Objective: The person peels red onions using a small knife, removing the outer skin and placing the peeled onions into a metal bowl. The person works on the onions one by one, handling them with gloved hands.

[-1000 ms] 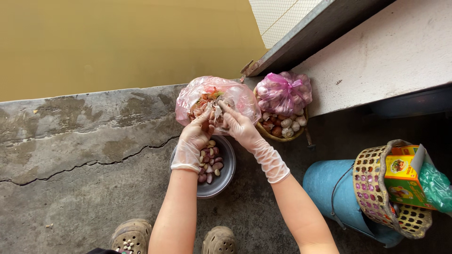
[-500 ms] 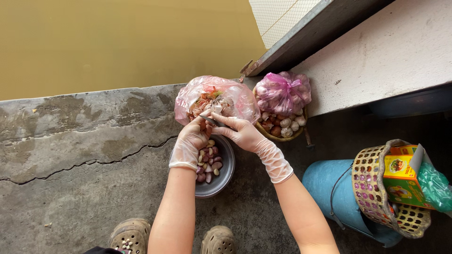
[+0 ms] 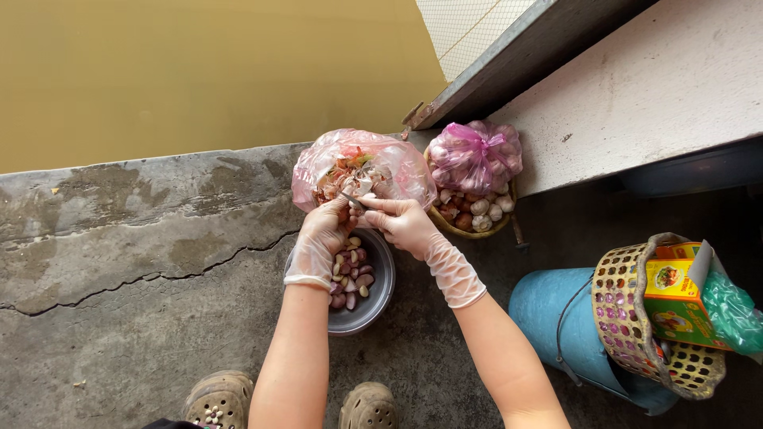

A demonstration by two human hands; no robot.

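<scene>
gloved left hand (image 3: pixel 324 232) and right hand (image 3: pixel 404 222) meeting over metal bowl (image 3: pixel 380 298), pink bag (image 3: pixel 401 163) behind

Illumination is soft, even daylight with no hard shadows; the concrete floor (image 3: pixel 143 262) is evenly lit, while the recess under the ledge (image 3: pixel 636 95) at right falls into deep shade. Focus is sharp across the frame, with no motion blur. Mild glare shows on the pink plastic bag (image 3: pixel 397 163); straight edges bow slightly toward the frame borders.
</scene>
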